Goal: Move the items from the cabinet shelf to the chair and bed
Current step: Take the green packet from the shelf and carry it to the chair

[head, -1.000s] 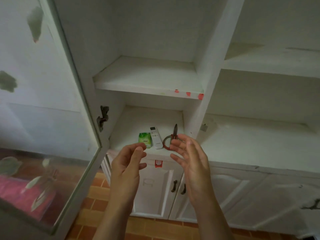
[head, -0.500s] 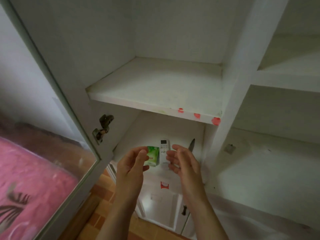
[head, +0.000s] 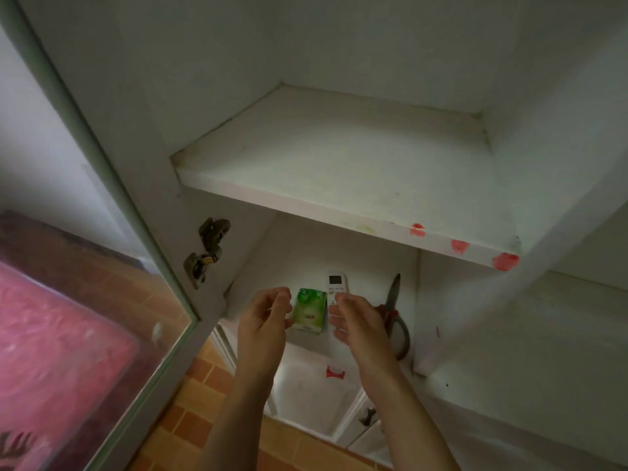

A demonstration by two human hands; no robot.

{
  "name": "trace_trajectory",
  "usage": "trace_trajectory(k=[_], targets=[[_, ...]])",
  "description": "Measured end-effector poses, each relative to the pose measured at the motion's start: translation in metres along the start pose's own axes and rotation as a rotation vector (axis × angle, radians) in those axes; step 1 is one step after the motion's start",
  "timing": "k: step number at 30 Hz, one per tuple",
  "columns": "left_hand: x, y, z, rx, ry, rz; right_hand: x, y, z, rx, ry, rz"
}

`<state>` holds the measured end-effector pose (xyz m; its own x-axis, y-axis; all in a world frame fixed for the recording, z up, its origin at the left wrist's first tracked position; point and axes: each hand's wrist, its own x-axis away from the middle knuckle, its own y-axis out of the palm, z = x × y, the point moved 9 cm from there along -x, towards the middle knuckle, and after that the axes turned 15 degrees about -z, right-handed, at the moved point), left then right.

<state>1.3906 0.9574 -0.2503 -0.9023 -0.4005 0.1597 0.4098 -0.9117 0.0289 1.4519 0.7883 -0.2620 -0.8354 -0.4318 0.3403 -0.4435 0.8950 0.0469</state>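
Note:
On the lower cabinet shelf (head: pixel 265 266) lie a small green packet (head: pixel 308 311), a white remote control (head: pixel 336 287) and red-handled scissors (head: pixel 394 307). My left hand (head: pixel 263 322) hovers just left of the green packet, fingers curled but apart, holding nothing. My right hand (head: pixel 356 326) is just right of the packet, open, covering the remote's lower end and part of the scissors' handles. Neither hand clearly touches an item.
The white upper shelf (head: pixel 339 171) with red spots on its front edge juts out above my hands. The open glass cabinet door (head: pixel 112 212) stands at the left, with a pink bed cover (head: pixel 57 351) seen through it. Lower cabinet doors (head: pixel 316 399) and an orange tiled floor (head: pixel 190 423) lie below.
The view has drawn closer to the cabinet and tilted down. Both hands have reached further in, now flanking the green packet; the scissors show more fully at the right.

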Motion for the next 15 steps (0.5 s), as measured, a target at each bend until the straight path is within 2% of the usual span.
trace_trajectory(k=[7, 15], targets=[[-0.033, 0.007, -0.031, -0.063, -0.118, -0.093, -0.016, 0.003, 0.009, 0.012, 0.09, 0.034], [-0.046, 0.005, -0.034, -0.22, -0.186, -0.146, -0.03, 0.017, 0.008, -0.076, 0.154, -0.038]])
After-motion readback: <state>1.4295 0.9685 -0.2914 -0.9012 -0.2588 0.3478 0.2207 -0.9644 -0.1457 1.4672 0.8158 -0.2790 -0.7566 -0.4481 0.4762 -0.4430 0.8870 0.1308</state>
